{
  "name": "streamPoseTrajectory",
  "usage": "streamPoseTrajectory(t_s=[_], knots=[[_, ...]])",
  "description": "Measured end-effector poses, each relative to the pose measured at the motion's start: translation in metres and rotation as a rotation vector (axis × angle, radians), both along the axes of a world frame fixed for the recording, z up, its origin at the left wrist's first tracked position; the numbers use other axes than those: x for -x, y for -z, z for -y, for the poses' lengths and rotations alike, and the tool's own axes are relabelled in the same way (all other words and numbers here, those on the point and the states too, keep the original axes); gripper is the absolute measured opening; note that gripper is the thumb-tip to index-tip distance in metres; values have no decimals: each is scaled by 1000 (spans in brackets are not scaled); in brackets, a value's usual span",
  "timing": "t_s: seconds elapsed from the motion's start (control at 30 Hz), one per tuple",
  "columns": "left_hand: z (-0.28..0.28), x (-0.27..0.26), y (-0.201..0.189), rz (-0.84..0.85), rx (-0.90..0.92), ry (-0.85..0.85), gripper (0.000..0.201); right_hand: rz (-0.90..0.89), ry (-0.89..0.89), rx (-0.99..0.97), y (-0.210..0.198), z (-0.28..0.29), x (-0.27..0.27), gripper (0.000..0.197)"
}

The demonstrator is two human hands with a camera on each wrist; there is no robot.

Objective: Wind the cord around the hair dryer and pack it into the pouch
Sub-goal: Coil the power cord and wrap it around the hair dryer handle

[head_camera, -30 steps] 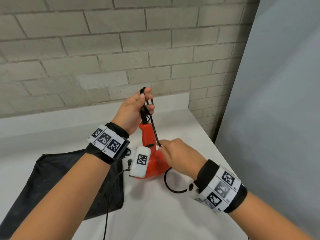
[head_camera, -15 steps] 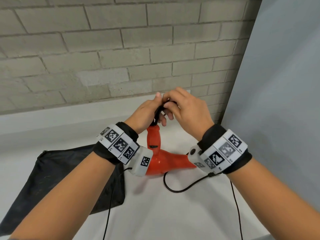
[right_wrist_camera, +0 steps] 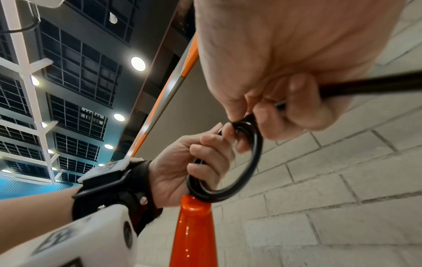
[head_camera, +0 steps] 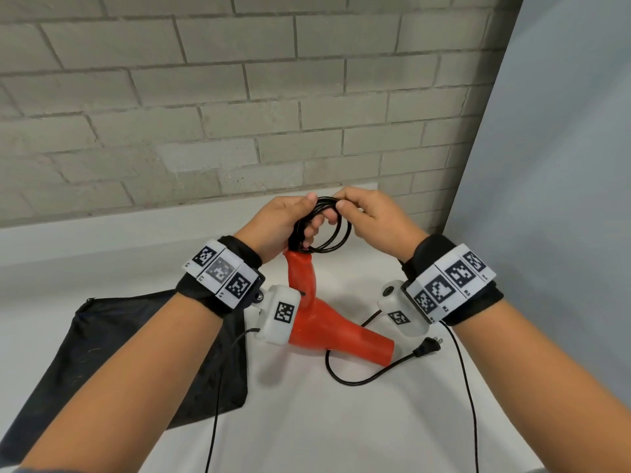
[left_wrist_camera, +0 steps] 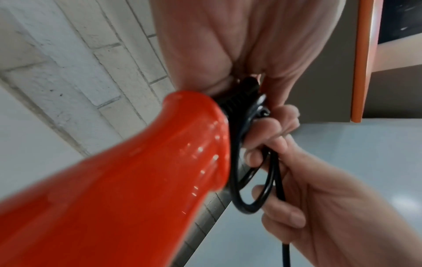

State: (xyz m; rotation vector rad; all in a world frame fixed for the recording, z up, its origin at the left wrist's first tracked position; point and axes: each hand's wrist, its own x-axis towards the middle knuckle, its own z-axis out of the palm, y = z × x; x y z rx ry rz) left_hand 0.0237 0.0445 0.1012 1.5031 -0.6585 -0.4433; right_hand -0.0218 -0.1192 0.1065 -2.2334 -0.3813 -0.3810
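Note:
The red hair dryer point(head_camera: 327, 322) stands on the white table point(head_camera: 307, 421) with its handle point(head_camera: 302, 278) pointing up and its nozzle toward the right. My left hand point(head_camera: 286, 223) grips coiled loops of the black cord point(head_camera: 336, 233) at the handle's top end. My right hand point(head_camera: 368, 216) pinches the cord at the top of the same coil. In the wrist views the cord loop point(right_wrist_camera: 239, 171) point(left_wrist_camera: 248, 180) hangs between both hands above the red handle point(right_wrist_camera: 194, 231). The slack cord point(head_camera: 358, 378) and its plug point(head_camera: 426, 348) lie on the table by the nozzle. The black pouch point(head_camera: 129, 353) lies flat at the left.
A grey brick wall point(head_camera: 239, 114) runs behind the table. A pale grey panel point(head_camera: 546, 199) stands on the right. Thin black wrist-camera cables point(head_camera: 467, 387) trail down off both wrists over the table.
Over the last second my right hand rose from the dryer's body to the handle top, bringing cord with it. A wider coil now hangs between both hands; the plug has come into view.

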Motion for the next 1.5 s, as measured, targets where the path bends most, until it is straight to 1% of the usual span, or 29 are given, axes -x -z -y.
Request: streamPoseTrajectory(t_s=[0.07, 0.17, 0.23, 0.3, 0.37, 0.4, 0.5, 0.53, 0.57, 0.67, 0.73, 0.8, 0.83, 0.97, 1.07, 1.13, 1.2, 1.27, 1.37, 1.4, 1.43, 1.5], knots=[[-1, 0, -1, -53, 32, 34, 41, 13, -2, -27, 0, 1, -1, 22], [0, 1, -3, -176, 96, 101, 42, 61, 38, -53, -3, 1, -5, 27], [0, 2, -2, -214, 148, 159, 36, 74, 54, -84, -5, -1, -7, 31], [0, 1, 2, -192, 170, 179, 30, 87, 60, -116, -4, -1, -8, 31], [0, 1, 5, -148, 155, 171, 27, 97, 61, -133, -2, 1, -8, 26], [0, 1, 5, -137, 149, 166, 25, 98, 62, -142, 0, 3, -8, 28], [0, -1, 4, -162, 148, 119, 31, 49, 95, -180, 13, 10, -9, 31], [-1, -2, 3, -188, 165, 100, 33, 32, 115, -156, 18, 12, -9, 30], [-2, -3, 2, -216, 189, 83, 34, 6, 134, -90, 24, 12, -8, 28], [-3, -6, 1, -278, 273, 34, 39, -172, 140, 237, 43, 2, 1, 24], [-3, -8, 2, -273, 317, 1, 39, -267, 104, 389, 57, -10, 9, 34], [-2, -9, 3, -226, 323, -60, 37, -315, 96, 441, 65, -19, 19, 45], [-2, -9, 4, -201, 324, -92, 36, -311, 102, 445, 68, -22, 23, 46], [-4, -9, 7, -117, 338, -145, 30, -219, 158, 482, 70, -17, 43, 38], [0, -5, 9, -45, 315, -188, 26, -105, 215, 628, 65, -9, 51, 33], [6, -1, 11, 12, 276, -215, 26, 43, 200, 676, 59, -7, 53, 32], [11, 2, 12, 108, 191, -248, 30, 237, 162, 725, 52, -9, 53, 29], [16, 3, 13, 183, 119, -258, 32, 386, 178, 745, 42, -11, 50, 24], [19, 8, 11, 240, 21, -241, 33, 478, 198, 670, 23, -10, 41, 19], [19, 10, 8, 244, -3, -228, 33, 489, 192, 612, 16, -10, 39, 22], [18, 12, 5, 250, -31, -216, 35, 485, 183, 543, 10, -10, 36, 25], [16, 16, -1, 298, -120, -183, 46, 437, 181, 403, 0, -11, 31, 24]])
